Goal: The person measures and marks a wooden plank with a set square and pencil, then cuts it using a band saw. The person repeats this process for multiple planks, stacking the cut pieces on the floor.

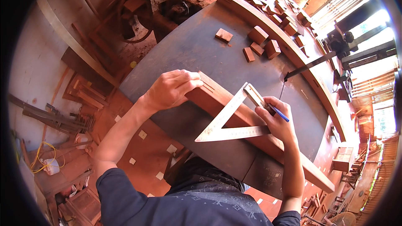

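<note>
A long reddish wooden beam (272, 140) lies slantwise over the near side of a dark table (188, 50). Two thin slots or lines mark its upper face close to its left end. My left hand (176, 86) is closed around that end, thumb side hidden. Across the beam sits a metal triangular set square (224, 119) with graduated edges and a thicker fence. My right hand (276, 119) grips the square near its fence and right corner. A blue pen (279, 113) is also tucked between the fingers of that hand.
Several small wooden blocks (257, 35) lie on the table's far part. Behind them runs a long wooden fence rail (293, 46), with more offcuts (284, 16) beyond. A dark upright arm and blade guide (310, 65) reaches over the table at right. Scraps litter the floor (146, 155).
</note>
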`<move>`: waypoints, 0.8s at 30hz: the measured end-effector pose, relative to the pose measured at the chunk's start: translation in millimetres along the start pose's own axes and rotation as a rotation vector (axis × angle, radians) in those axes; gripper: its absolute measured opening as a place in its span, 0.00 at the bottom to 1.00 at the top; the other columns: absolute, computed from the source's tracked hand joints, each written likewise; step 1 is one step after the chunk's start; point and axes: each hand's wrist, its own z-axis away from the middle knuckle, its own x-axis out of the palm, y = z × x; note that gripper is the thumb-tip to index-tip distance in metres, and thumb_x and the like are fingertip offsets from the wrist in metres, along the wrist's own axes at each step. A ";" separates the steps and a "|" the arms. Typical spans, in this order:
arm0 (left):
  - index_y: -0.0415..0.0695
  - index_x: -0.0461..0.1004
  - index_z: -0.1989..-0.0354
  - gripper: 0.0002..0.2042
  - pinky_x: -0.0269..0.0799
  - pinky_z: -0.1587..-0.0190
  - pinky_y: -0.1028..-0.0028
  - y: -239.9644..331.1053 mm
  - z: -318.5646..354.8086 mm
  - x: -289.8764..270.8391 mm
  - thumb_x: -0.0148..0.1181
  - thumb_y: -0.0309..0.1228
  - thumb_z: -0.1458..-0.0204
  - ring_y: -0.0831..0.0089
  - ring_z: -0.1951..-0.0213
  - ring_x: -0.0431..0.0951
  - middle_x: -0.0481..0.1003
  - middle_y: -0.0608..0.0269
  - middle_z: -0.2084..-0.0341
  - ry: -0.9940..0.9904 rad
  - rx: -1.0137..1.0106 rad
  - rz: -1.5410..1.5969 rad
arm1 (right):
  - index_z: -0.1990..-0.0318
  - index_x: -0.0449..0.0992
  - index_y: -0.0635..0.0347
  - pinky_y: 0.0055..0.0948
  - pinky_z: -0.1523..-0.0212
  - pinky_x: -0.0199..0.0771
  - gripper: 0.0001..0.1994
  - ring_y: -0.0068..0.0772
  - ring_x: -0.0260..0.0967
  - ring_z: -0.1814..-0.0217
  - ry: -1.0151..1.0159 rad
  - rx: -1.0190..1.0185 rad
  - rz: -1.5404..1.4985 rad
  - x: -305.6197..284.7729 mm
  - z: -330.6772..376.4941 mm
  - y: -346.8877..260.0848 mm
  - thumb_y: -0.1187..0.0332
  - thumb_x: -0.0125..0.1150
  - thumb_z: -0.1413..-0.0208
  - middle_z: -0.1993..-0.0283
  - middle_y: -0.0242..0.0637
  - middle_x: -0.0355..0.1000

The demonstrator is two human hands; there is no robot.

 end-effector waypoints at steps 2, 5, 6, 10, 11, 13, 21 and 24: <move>0.41 0.75 0.64 0.07 0.85 0.56 0.67 -0.1 3.1 10.4 0.69 0.25 0.44 0.65 0.60 0.85 0.80 0.59 0.58 0.149 0.107 -0.056 | 0.53 0.82 0.66 0.28 0.64 0.73 0.16 0.24 0.70 0.70 0.003 -0.021 -0.007 5.2 -0.3 3.2 0.64 0.74 0.42 0.72 0.38 0.76; 0.41 0.74 0.65 0.08 0.85 0.56 0.67 1.8 3.8 12.5 0.69 0.26 0.44 0.65 0.59 0.85 0.80 0.59 0.58 0.218 0.130 -0.056 | 0.53 0.82 0.66 0.30 0.61 0.75 0.16 0.27 0.74 0.68 -0.015 0.000 0.002 4.5 -1.4 -2.9 0.63 0.74 0.41 0.70 0.41 0.78; 0.41 0.74 0.64 0.08 0.85 0.56 0.67 1.9 -0.3 8.7 0.69 0.26 0.44 0.64 0.59 0.85 0.80 0.59 0.58 0.204 0.134 -0.065 | 0.53 0.82 0.66 0.30 0.60 0.76 0.16 0.27 0.74 0.68 -0.021 0.007 0.002 3.6 -2.5 -3.5 0.63 0.74 0.41 0.70 0.42 0.79; 0.41 0.71 0.64 0.11 0.87 0.59 0.66 -2.7 -2.3 7.0 0.71 0.22 0.45 0.62 0.60 0.85 0.78 0.58 0.57 0.157 0.158 -0.048 | 0.53 0.82 0.67 0.27 0.64 0.70 0.15 0.22 0.68 0.69 0.005 -0.048 -0.006 8.5 -4.9 -4.0 0.65 0.73 0.41 0.71 0.34 0.74; 0.41 0.72 0.63 0.11 0.87 0.57 0.65 -4.8 1.9 8.2 0.72 0.24 0.45 0.61 0.59 0.85 0.78 0.58 0.56 0.140 0.161 -0.050 | 0.54 0.82 0.68 0.26 0.66 0.67 0.14 0.18 0.65 0.69 0.013 -0.065 -0.017 11.7 -5.6 -1.5 0.66 0.72 0.40 0.72 0.30 0.72; 0.42 0.74 0.61 0.13 0.87 0.54 0.65 -9.4 7.4 3.7 0.75 0.30 0.47 0.60 0.56 0.85 0.78 0.58 0.54 0.079 0.131 -0.026 | 0.54 0.82 0.68 0.26 0.66 0.68 0.14 0.18 0.65 0.69 0.004 -0.078 -0.009 14.5 -8.0 2.2 0.65 0.72 0.40 0.72 0.30 0.72; 0.43 0.81 0.55 0.16 0.80 0.60 0.68 -9.1 9.5 -49.5 0.76 0.37 0.45 0.69 0.60 0.83 0.83 0.60 0.59 0.004 -0.515 0.007 | 0.52 0.83 0.66 0.32 0.61 0.76 0.16 0.31 0.75 0.68 -0.055 -0.014 0.036 24.4 -18.5 -13.2 0.62 0.73 0.40 0.69 0.44 0.78; 0.36 0.83 0.64 0.13 0.77 0.68 0.75 15.3 19.6 -57.2 0.67 0.35 0.36 0.78 0.73 0.81 0.84 0.58 0.73 -0.088 -1.025 0.431 | 0.52 0.83 0.66 0.32 0.61 0.76 0.16 0.31 0.75 0.68 -0.039 -0.062 0.043 32.4 -25.4 -15.7 0.61 0.73 0.40 0.70 0.44 0.78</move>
